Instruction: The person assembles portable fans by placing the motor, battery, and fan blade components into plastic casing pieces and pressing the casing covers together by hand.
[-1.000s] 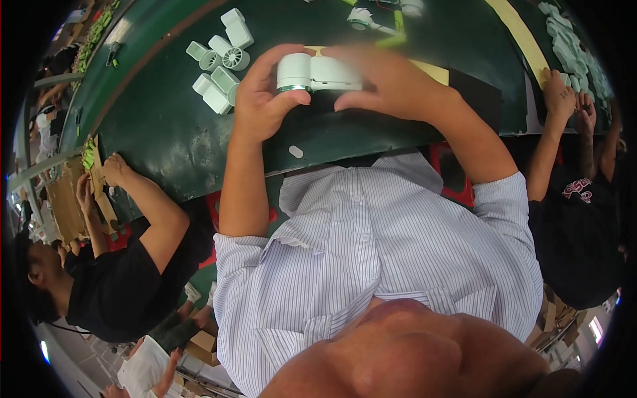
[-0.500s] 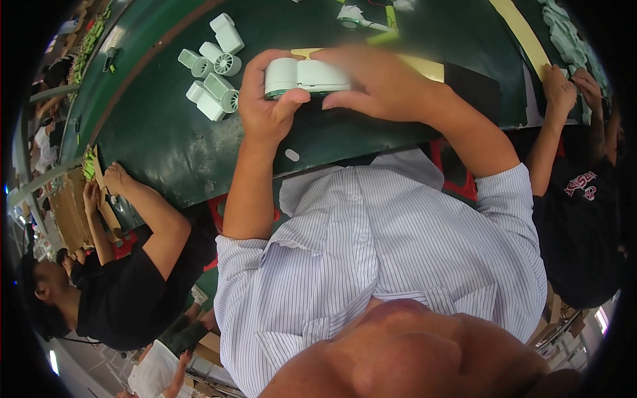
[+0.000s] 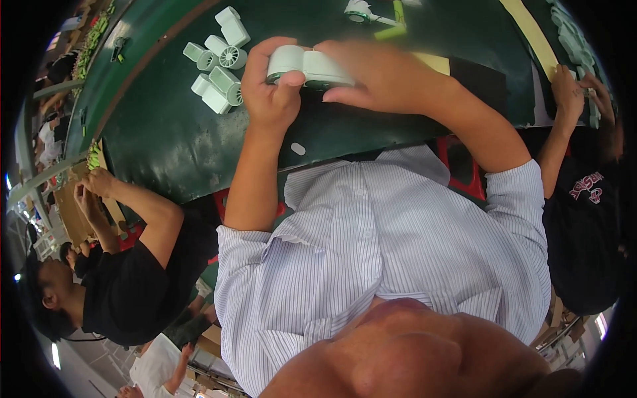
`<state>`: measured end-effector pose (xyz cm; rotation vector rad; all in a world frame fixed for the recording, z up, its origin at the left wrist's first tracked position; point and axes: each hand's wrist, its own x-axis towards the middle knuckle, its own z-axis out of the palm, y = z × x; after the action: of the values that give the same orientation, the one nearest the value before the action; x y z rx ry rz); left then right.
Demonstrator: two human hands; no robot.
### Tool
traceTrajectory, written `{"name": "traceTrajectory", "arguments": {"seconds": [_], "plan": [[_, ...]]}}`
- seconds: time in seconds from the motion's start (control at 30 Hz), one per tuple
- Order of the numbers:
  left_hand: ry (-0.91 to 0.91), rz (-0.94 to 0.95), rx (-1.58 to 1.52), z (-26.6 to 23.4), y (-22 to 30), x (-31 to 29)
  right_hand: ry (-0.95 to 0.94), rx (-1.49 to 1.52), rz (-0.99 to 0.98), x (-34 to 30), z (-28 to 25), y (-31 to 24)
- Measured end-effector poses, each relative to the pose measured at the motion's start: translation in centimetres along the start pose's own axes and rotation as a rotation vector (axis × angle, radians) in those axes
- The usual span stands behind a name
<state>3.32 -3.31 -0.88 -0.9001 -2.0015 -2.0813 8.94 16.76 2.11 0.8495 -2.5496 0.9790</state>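
Above the near part of the green work table (image 3: 172,146), a pale green plastic housing (image 3: 286,61) with a rounded left end is held between both my hands. My left hand (image 3: 271,96) is closed round that rounded end, its thumb on the near side. The housing's right end is in the grip of my right hand (image 3: 391,76); those fingers are smeared by motion and partly cover it. Several similar pale green housings (image 3: 232,28) lie to the left of my left hand, some showing round spoked ends. A small white oval piece (image 3: 298,148) lies near the table edge.
A yellow strip (image 3: 432,63) and a black sheet (image 3: 478,86) lie beyond and beside my right forearm. Farther back are a white part (image 3: 361,10) and a yellow-green piece (image 3: 393,30). Co-workers' hands work at the left (image 3: 96,182) and right (image 3: 567,93), beside stacked pale green parts (image 3: 570,40).
The housing has tilted slightly in my hands, its right end now lower, while both hands keep hold. The view has shifted a little. At the left, the co-worker's hands have come closer together.
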Motion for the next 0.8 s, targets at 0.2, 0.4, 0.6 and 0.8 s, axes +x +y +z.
{"name": "traceTrajectory", "arguments": {"seconds": [0.2, 0.4, 0.6, 0.8], "plan": [[0.016, -0.004, 0.083, 0.1, -0.3, -0.7, -0.009, -0.027, -0.012, -0.6, 0.1, -0.2], [-0.015, -0.105, 0.218, -0.4, -0.4, 0.1, -0.061, 0.023, 0.07, 0.4, 0.2, 0.4], [0.033, -0.03, -0.01, 0.2, -0.9, -0.6, 0.101, 0.141, 0.01, 0.2, 0.0, -0.1], [-0.078, -0.124, -0.071, 0.3, 0.6, -0.5, -0.03, 0.197, 0.132, -0.3, -0.4, 0.0]]}}
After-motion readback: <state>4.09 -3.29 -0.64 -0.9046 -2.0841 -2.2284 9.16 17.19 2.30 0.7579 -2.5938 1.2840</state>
